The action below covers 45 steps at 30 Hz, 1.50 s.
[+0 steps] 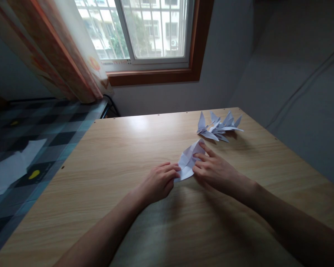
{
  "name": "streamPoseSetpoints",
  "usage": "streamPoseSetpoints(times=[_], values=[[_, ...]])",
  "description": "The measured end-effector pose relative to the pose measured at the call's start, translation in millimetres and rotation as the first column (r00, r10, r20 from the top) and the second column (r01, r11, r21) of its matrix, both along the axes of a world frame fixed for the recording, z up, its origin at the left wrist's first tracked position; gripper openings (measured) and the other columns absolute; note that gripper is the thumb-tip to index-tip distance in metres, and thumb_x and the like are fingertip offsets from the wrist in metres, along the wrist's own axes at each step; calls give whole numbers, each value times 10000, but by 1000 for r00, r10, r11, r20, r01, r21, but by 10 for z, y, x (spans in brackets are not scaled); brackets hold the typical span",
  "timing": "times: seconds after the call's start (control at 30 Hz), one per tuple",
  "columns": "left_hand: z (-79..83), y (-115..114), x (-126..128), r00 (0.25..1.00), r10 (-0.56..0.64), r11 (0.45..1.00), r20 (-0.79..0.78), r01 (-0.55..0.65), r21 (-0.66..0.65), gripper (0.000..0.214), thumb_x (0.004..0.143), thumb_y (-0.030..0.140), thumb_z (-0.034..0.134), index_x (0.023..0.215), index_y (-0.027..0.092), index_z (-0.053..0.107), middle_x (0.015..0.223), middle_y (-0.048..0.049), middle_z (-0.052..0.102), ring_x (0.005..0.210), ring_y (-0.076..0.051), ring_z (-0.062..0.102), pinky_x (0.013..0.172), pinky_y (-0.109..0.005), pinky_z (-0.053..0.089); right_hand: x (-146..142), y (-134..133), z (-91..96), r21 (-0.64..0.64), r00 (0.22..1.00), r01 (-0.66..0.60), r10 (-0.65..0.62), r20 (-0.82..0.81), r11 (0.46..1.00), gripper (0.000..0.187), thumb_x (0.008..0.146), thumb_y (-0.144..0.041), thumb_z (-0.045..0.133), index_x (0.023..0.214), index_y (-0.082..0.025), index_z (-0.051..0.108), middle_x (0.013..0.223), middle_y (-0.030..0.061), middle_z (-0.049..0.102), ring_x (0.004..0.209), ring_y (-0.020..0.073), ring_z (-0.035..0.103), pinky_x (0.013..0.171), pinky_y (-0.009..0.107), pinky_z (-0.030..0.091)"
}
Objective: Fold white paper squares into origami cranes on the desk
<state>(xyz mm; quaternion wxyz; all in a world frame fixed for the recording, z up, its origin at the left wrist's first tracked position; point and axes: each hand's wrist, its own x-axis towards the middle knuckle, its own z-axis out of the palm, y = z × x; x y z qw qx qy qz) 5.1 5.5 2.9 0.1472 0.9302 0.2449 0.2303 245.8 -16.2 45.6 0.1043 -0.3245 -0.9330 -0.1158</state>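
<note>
A creased white sheet of paper (187, 158), partly folded, lies between my hands on the wooden table. My left hand (161, 181) grips its lower left corner, fingers bent over the edge and thumb tucked below. On the right side of the paper rests my right hand (211, 163); its index finger reaches up to the top corner and the other fingers curl against the sheet. Just beyond, several folded white paper cranes (219, 126) sit close together, wings and points sticking up.
The light wooden table (122, 148) runs back towards the wall below a barred window (156, 33). To the left, a bed with a checked cover (58, 144) holds loose white paper sheets (13, 168). A patterned curtain (64, 48) hangs beside the window.
</note>
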Motion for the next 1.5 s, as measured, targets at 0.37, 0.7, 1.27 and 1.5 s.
streamPoseSetpoints(times=[0.37, 0.7, 1.27, 1.5], values=[[20, 5, 47, 999, 1, 999, 37, -2, 41, 132, 933, 192, 502, 905, 199, 630, 1005, -57, 713, 1059, -182, 653, 980, -334, 500, -163, 98, -129, 200, 994, 107, -106, -16, 974, 253, 893, -66, 466, 790, -197, 656, 776, 76, 660, 921, 263, 597, 1178, 570, 269], [16, -19, 30, 995, 30, 991, -93, -18, 130, 235, 950, 262, 492, 1096, 220, 672, 1080, -71, 680, 1086, -219, 626, 954, -382, 501, -85, 172, -347, 397, 935, 211, -67, -347, 893, 266, 901, -143, 565, 1158, -209, 584, 1339, 132, 534, 1326, 308, 419, 1106, 578, 326], [109, -75, 51, 981, -87, 994, -174, 96, 43, 274, 933, 381, 528, 1128, 213, 622, 1243, -85, 660, 1218, -233, 569, 1051, -398, 414, -5, 201, -580, -145, 875, 154, -202, -439, 977, 165, 879, -127, 564, 971, -172, 693, 982, 99, 734, 890, 220, 676, 804, 322, 516], [3, -44, 15, 981, 195, 960, 24, -195, 198, 106, 894, 238, 517, 929, 174, 595, 1040, -110, 682, 999, -224, 629, 900, -383, 493, -57, 96, -460, -99, 977, 14, -34, -209, 995, 225, 905, -190, 543, 1096, -124, 643, 1105, 163, 684, 1065, 259, 637, 938, 386, 501]])
